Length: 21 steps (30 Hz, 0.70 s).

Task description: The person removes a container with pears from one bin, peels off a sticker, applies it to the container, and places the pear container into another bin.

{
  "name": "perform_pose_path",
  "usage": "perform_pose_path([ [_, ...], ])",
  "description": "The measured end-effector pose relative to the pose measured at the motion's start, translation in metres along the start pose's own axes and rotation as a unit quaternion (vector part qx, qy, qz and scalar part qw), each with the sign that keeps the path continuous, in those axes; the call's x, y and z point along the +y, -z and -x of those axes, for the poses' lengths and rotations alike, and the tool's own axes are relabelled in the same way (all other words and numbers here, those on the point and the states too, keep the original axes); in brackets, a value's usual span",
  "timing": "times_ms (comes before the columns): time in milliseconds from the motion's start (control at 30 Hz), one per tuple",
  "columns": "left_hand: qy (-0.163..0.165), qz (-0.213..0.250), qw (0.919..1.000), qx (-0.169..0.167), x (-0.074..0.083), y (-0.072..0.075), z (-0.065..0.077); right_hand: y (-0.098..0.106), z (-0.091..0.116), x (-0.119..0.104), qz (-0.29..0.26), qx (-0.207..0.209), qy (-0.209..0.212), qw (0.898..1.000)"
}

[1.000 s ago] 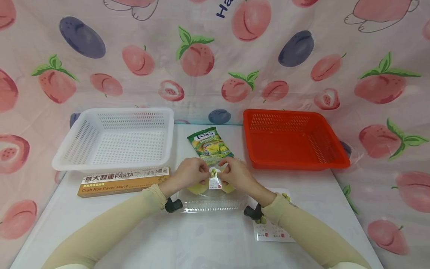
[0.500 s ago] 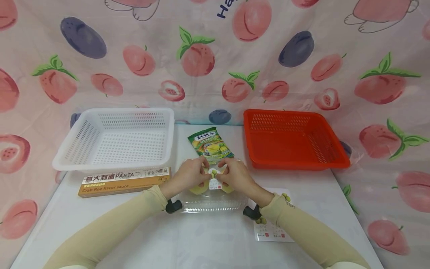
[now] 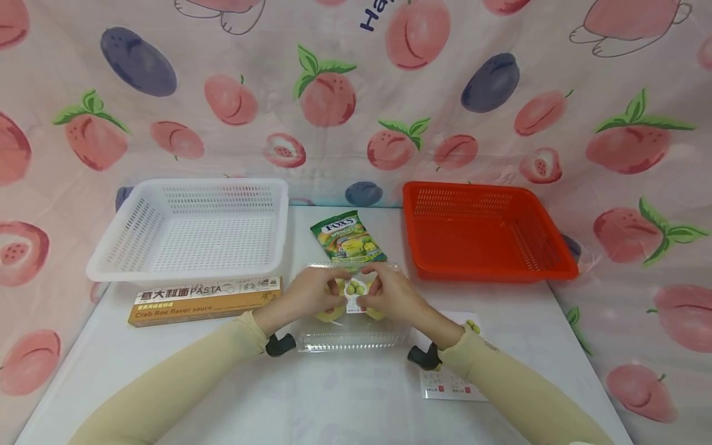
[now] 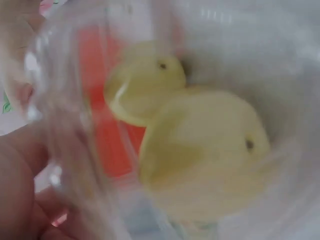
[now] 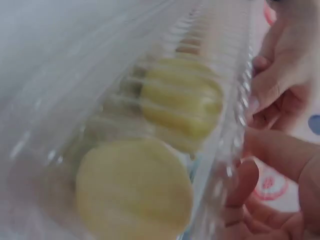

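A clear plastic clamshell box (image 3: 356, 340) holds pale yellow round fruits (image 4: 210, 155), seen through its wall in both wrist views. On its lid lies a white label (image 3: 355, 296) with a green fruit picture. My left hand (image 3: 311, 293) touches the lid at the label's left side. Opposite it, my right hand (image 3: 397, 296) has its thumb at the label's right edge. Thumbs and forefingers frame the label from both sides. The right wrist view shows fingers (image 5: 245, 180) bent beside the ridged box wall. Motion blurs both wrist views.
A green Fox's candy bag (image 3: 349, 238) lies behind the box. A pasta box (image 3: 206, 303) is at left, before a white basket (image 3: 189, 275). At the right stands a red basket (image 3: 495, 272). A label sheet (image 3: 453, 383) lies partly under the right forearm.
Both hands have spread slightly apart and uncovered more of the label. Earlier their fingertips pinched it at its edges; now it lies against the lid. The box has stayed in place.
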<state>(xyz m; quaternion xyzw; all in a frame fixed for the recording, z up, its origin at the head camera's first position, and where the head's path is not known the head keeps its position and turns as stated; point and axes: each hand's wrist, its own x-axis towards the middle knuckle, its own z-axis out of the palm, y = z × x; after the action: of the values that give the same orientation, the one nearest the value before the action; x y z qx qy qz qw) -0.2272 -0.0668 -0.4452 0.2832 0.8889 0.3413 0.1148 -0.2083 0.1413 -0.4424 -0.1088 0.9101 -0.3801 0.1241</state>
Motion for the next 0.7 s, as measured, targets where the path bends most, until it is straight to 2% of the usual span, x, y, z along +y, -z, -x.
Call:
perform_pose_path([
  [133, -0.020, 0.039, 0.9989, 0.018, -0.006, 0.005, 0.008, 0.007, 0.004, 0.009, -0.045, -0.001, 0.021, 0.999],
  [267, -0.042, 0.085, 0.9948, 0.035, -0.010, 0.012, 0.019, 0.023, 0.014, 0.021, -0.101, 0.022, 0.030, 0.994],
  [367, -0.033, 0.109, 0.9923, 0.050, -0.012, 0.017, 0.029, 0.044, 0.025, 0.033, -0.134, 0.056, 0.038, 0.989],
  [533, -0.017, 0.059, 0.9941, 0.089, -0.014, 0.022, 0.047, 0.092, 0.048, 0.063, -0.114, 0.132, 0.042, 0.984],
  [700, -0.012, 0.030, 0.9942, 0.103, -0.019, 0.023, 0.059, 0.141, 0.070, 0.099, -0.078, 0.225, 0.004, 0.971],
])
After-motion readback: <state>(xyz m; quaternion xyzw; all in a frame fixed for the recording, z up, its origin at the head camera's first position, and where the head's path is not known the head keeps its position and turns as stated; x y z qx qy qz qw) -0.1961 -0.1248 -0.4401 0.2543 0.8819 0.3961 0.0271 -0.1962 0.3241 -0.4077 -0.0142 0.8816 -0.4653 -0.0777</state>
